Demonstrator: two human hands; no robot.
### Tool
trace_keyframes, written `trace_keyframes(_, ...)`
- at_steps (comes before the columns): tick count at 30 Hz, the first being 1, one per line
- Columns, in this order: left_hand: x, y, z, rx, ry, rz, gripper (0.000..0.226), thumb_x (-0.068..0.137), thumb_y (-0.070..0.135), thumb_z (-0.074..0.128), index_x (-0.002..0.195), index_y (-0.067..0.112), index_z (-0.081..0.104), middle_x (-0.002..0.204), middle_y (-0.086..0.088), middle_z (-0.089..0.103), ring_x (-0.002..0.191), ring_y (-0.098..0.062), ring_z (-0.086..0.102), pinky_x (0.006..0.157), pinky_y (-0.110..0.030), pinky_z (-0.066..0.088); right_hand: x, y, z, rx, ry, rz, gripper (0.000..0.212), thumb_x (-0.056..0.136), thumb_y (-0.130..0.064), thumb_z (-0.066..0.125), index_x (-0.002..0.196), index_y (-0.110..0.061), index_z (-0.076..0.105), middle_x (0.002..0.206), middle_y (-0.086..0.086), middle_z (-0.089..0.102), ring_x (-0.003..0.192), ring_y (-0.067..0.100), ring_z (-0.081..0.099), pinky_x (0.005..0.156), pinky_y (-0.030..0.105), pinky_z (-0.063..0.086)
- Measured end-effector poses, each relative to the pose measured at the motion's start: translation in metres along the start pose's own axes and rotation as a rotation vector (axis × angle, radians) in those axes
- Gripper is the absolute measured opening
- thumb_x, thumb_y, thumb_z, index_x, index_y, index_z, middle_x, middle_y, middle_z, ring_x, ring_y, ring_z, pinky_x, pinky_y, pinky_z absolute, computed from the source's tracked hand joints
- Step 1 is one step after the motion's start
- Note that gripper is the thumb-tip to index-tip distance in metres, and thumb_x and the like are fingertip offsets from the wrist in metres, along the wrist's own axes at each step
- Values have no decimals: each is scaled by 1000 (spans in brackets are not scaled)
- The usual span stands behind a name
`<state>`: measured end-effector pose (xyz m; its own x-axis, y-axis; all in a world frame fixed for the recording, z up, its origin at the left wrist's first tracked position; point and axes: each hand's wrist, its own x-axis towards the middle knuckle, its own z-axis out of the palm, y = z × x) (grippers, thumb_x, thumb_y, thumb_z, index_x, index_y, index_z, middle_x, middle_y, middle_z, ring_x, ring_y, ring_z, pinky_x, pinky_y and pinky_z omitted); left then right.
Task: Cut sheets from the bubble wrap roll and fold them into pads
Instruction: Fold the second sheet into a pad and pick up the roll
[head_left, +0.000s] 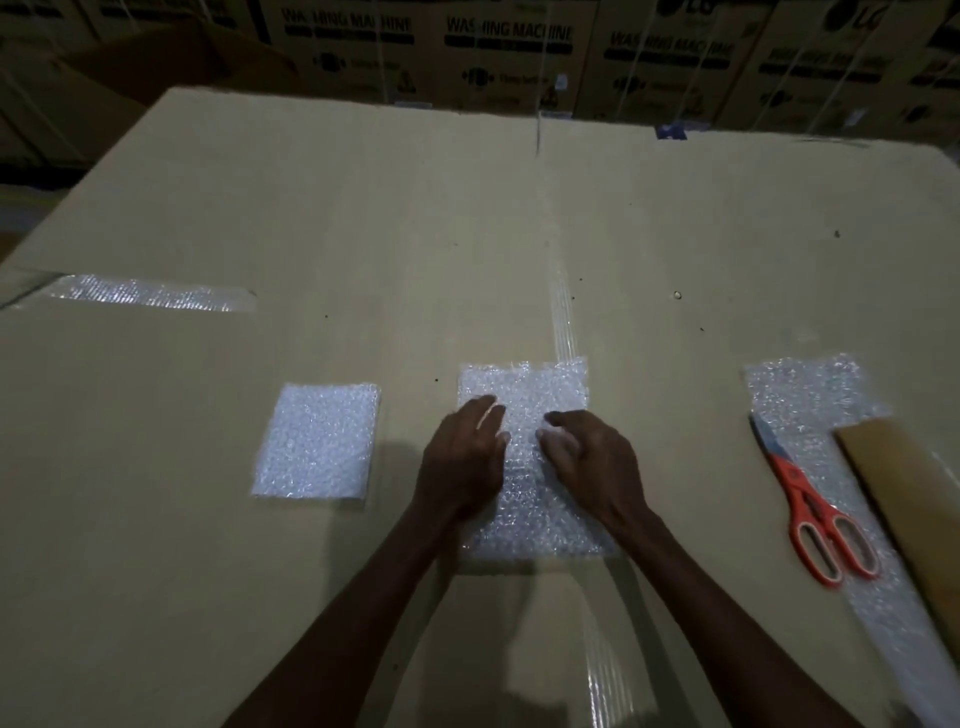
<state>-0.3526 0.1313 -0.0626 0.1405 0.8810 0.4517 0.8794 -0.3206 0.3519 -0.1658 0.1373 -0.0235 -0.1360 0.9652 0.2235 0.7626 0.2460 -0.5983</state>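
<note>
Both hands are down on the bubble wrap sheet (524, 452) in the near middle of the cardboard bench (363, 234). Left hand (465, 462) lies flat, fingers straight; right hand (592, 462) has its fingers curled on the wrap. A folded pad (317, 441) sits left, orange scissors (810, 504) lie on more wrap to the right.

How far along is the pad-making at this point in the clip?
Done: one folded pad lies at left. In hand: both hands, left hand and right hand, rest on a cut sheet at centre, apparently mid-fold. Left: the uncut bubble wrap strip at right, with the orange scissors lying on it.
</note>
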Motion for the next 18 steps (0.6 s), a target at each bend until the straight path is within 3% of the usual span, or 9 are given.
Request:
trace_keyframes(2,-13,7,6,65,-114,3,49,96,30,38,132,3,58,141,-16,54,129,-30,53,101,-50,47,-12,5,10,-96,-126,-59,39,99,-37,51,128,-16,67,134,5,66,121,23,62,100,35,47)
trace_keyframes(4,-22,7,9,126,-173,-6,53,96,33,36,135,4,56,145,-15,50,131,-28,51,103,-55,44,-19,9,20,-208,-251,-94,53,102,-41,35,143,-14,55,153,9,49,142,25,44,116,41,31)
trace_keyframes(6,-28,5,11,170,-192,-1,54,97,35,36,139,6,53,149,-13,46,135,-25,48,106,-56,38,-25,13,28,-320,-334,-148,66,101,-47,20,153,-13,40,164,11,30,151,27,27,122,44,17)
trace_keyframes(10,-29,2,8,167,-270,-24,56,97,36,35,143,7,49,152,-11,43,139,-22,42,110,-60,30,-31,14,31,-364,-359,-150,70,101,-52,9,160,-17,19,169,5,8,156,21,6,123,38,-3)
trace_keyframes(15,-21,2,-5,169,-383,9,58,93,33,33,139,3,52,148,-15,47,134,-27,49,102,-70,30,-29,13,25,-331,-421,-148,65,105,-50,14,161,-18,9,169,4,-1,156,18,-3,123,39,-7)
trace_keyframes(17,-21,-1,-15,178,-404,56,61,95,36,27,145,3,44,154,-14,38,141,-27,39,108,-67,21,-26,10,17,-301,-444,-152,67,105,-51,17,161,-13,13,169,7,8,156,21,5,123,44,-1)
trace_keyframes(18,-22,-2,-20,171,-409,69,63,98,38,23,149,4,36,158,-12,30,146,-26,29,113,-65,14,-26,8,10,-295,-417,-163,69,103,-51,18,158,-9,23,166,11,21,154,24,18,122,49,8)
